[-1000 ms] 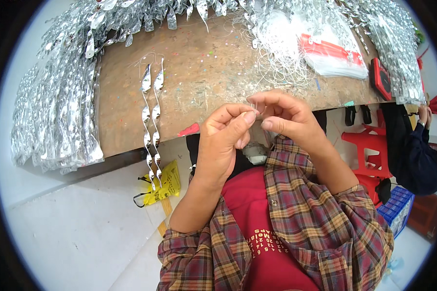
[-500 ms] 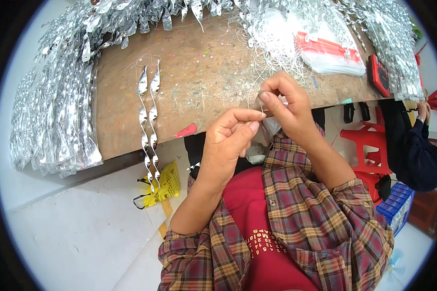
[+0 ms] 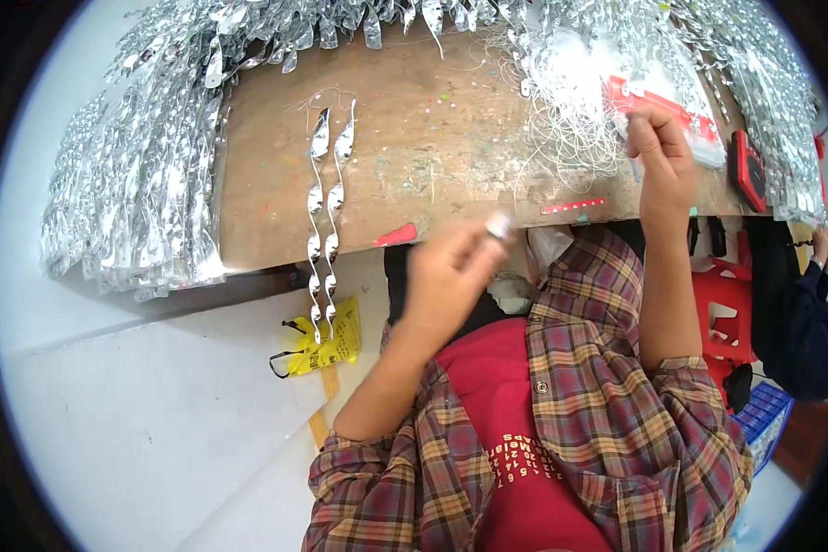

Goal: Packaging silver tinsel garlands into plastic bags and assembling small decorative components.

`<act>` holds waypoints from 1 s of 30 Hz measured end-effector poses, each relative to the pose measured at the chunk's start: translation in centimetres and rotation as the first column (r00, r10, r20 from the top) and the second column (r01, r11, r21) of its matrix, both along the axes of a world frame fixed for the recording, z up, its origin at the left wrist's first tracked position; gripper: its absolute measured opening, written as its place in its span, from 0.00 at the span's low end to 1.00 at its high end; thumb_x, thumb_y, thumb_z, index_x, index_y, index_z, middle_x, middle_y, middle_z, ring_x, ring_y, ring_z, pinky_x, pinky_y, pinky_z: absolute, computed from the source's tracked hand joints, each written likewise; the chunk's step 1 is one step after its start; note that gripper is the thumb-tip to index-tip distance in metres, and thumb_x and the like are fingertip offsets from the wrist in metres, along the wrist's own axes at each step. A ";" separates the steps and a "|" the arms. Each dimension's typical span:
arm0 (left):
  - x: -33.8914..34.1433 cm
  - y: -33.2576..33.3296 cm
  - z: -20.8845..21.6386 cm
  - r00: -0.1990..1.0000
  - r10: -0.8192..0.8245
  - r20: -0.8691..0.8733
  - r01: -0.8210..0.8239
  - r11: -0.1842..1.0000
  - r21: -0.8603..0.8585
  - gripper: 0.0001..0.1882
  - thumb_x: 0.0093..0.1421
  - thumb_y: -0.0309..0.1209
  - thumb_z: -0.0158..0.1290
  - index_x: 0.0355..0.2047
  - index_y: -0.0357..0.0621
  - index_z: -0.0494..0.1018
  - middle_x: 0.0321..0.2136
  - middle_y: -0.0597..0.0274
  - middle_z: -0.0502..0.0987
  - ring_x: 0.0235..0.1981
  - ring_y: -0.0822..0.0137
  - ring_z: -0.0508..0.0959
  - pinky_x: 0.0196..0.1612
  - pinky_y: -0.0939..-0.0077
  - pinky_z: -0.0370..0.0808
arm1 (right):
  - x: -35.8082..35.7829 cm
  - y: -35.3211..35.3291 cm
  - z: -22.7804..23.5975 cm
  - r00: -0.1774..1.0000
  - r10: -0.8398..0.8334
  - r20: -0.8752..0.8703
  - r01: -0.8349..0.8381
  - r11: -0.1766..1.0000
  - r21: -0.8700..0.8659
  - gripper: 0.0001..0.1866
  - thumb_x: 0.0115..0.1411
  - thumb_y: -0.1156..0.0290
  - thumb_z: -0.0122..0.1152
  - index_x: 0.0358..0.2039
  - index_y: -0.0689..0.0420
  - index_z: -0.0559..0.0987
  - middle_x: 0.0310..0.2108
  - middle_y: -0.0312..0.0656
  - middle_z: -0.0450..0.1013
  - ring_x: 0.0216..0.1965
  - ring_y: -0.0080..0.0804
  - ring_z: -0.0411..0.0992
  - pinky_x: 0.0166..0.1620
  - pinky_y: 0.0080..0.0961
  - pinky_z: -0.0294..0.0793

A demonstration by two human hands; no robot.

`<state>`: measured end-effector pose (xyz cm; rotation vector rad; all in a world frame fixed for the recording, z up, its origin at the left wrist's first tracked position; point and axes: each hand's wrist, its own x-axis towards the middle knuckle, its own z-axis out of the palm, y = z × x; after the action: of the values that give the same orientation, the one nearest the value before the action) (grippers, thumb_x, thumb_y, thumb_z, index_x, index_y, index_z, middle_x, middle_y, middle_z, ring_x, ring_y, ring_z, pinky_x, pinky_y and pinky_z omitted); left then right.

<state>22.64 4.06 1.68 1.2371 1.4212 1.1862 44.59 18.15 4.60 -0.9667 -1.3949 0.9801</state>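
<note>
My left hand is held below the front edge of the wooden table, its fingers closed on a small silver piece. My right hand is raised over the table's right part. Its fingertips are pinched together at a tangle of thin pale threads, beside a clear plastic bag with a red header. The thread in the pinch is too fine to follow. Two twisted silver foil strips lie on the table and hang over its front edge, left of my left hand.
Heaps of silver foil strips cover the table's left side, back and right end. A red-and-black flat object lies near the right edge. Below are a yellow bag, a red stool, a blue crate and another person's dark sleeve.
My hands were together at the table edge. My right hand has since swung up and to the right toward the threads, while my left hand dropped slightly with the silver piece.
</note>
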 end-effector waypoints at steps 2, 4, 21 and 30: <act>-2.2 1.4 2.1 0.955 0.294 -0.043 -0.296 0.954 -0.045 0.14 0.57 0.27 0.54 0.44 0.36 0.73 0.29 0.63 0.76 0.29 0.75 0.74 0.33 0.79 0.71 | 0.1 -1.1 -0.6 1.000 0.014 0.015 -0.013 0.999 -0.039 0.07 0.62 0.71 0.53 0.38 0.59 0.75 0.28 0.28 0.66 0.28 0.13 0.60 0.34 0.12 0.60; -5.1 2.8 3.4 0.878 0.451 -0.161 -0.453 0.891 0.024 0.14 0.56 0.28 0.54 0.43 0.36 0.74 0.27 0.66 0.74 0.26 0.76 0.70 0.30 0.80 0.69 | 0.5 -1.6 -1.1 0.998 0.062 0.032 -0.059 0.994 -0.087 0.08 0.62 0.71 0.53 0.39 0.59 0.75 0.31 0.28 0.68 0.29 0.13 0.60 0.34 0.11 0.60; -10.1 6.7 -0.3 0.311 0.370 -0.875 -0.264 0.918 0.294 0.18 0.54 0.25 0.50 0.46 0.48 0.71 0.39 0.53 0.72 0.39 0.54 0.74 0.42 0.63 0.70 | 3.4 2.0 -2.0 0.847 -0.221 0.484 0.091 0.957 0.277 0.04 0.55 0.77 0.57 0.33 0.60 0.77 0.31 0.37 0.72 0.28 0.21 0.67 0.31 0.18 0.66; -9.9 5.1 2.2 0.406 0.259 -0.876 -0.209 0.960 0.187 0.19 0.52 0.27 0.55 0.47 0.44 0.71 0.46 0.52 0.70 0.46 0.52 0.72 0.47 0.64 0.69 | 7.6 9.2 -2.8 0.637 -0.371 0.676 0.161 0.921 0.354 0.07 0.56 0.75 0.56 0.35 0.55 0.79 0.30 0.36 0.72 0.27 0.25 0.68 0.32 0.20 0.67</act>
<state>12.69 9.12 3.84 1.8981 2.4374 0.6745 52.20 27.33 1.85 -1.3985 -1.9048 0.1224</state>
